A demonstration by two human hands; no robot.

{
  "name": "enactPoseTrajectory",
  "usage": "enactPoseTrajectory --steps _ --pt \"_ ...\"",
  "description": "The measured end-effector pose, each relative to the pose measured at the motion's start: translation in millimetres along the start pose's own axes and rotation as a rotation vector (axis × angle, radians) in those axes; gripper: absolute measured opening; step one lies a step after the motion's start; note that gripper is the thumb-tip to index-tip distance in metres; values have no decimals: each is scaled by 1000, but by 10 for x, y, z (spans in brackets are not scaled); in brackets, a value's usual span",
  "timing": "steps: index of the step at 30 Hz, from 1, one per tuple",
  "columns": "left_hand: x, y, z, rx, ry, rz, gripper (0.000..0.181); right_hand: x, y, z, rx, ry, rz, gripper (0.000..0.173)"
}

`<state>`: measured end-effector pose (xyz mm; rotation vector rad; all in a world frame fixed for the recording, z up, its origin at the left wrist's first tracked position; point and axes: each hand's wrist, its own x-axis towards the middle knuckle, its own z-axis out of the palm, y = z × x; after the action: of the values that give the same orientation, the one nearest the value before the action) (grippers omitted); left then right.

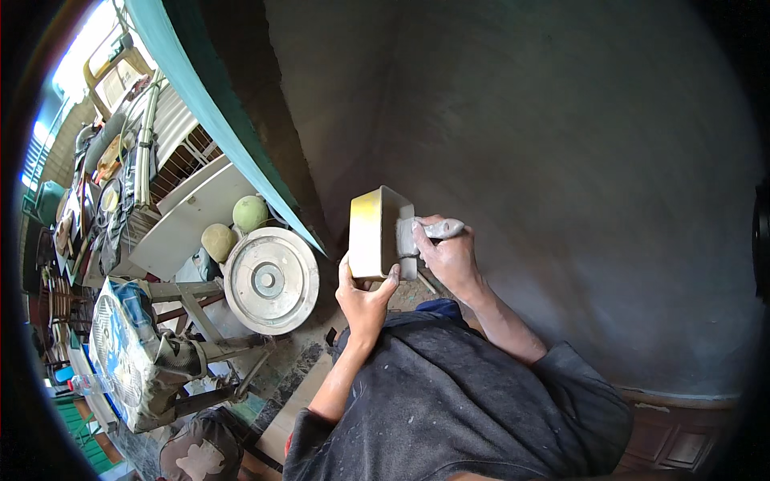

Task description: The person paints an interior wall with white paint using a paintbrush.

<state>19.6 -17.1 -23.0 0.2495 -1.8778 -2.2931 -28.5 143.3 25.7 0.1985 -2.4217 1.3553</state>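
My left hand (pixel 364 300) grips the lower end of a white and yellow rectangular plastic container (pixel 366 234), thumb over its rim. The container's open side faces right. In my right hand (pixel 448 258) is a paintbrush (pixel 442 229), its handle smeared with pale grey-white coating. The brush head (pixel 406 236) is at the container's opening, overlapping the inside from this angle; whether the bristles touch the inner wall is hidden. Both hands carry whitish smears. Beyond them stands a dark grey wall (pixel 529 150), with a corner line to the left.
A round whitish disc with a central knob (pixel 269 281) stands left of my hands, near two greenish round fruits (pixel 249 213). A printed sack (pixel 129 361) rests on a wooden frame (pixel 198 309). Heaped clutter lies farther left. A turquoise edge (pixel 210 114) borders the opening; a brown panelled surface (pixel 668 439) lies lower right.
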Motion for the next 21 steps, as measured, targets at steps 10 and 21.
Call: enactPoseTrajectory --steps 10,21 --pt "29 -10 -9 32 48 -60 58 251 -3 -6 -130 -69 50 21" --pt "78 -70 -1 110 16 -53 58 335 -152 -71 -273 -126 122 24"
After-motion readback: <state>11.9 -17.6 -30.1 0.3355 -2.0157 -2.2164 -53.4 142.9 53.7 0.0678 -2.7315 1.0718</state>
